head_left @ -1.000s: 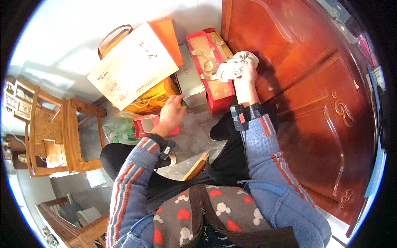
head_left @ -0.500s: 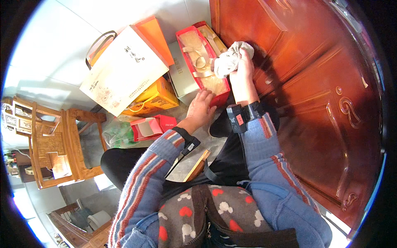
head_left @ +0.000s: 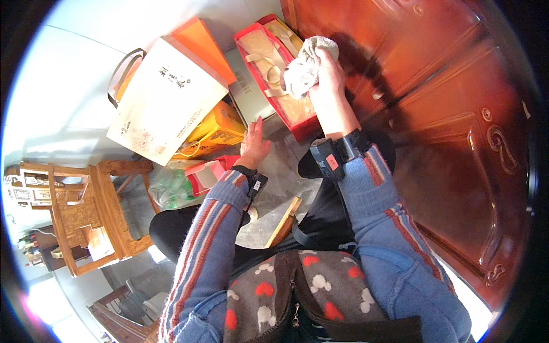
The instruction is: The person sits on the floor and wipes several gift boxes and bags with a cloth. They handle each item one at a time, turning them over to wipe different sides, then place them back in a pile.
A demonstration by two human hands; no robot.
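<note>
My right hand (head_left: 330, 94) is closed round a crumpled pale cloth (head_left: 303, 71), held over the right side of an open red gift box (head_left: 243, 43). The box has a cream lining, ribbon bands and a round gold-coloured piece; whether the cloth touches it I cannot tell. My left hand (head_left: 254, 147) is empty, with fingers stretched out, between the yellow gift bag (head_left: 229, 127) and the red box. Just below that hand lies a small red carton (head_left: 207, 176). A second red box (head_left: 280, 26) with a yellow inside stands behind the first.
A reddish-brown carved wooden door panel (head_left: 434, 166) rises close on the right. Left of the boxes stand a pale box (head_left: 243, 94), a cream paper bag (head_left: 163, 103) and an orange one (head_left: 203, 48). A carved wooden chair (head_left: 103, 211) stands left; a wooden seat edge (head_left: 284, 222) shows between my legs.
My left hand has drawn away from the red box, leftward, its fingers straightened. The cloth in my right hand has shifted up slightly, and the whole view has turned a little.
</note>
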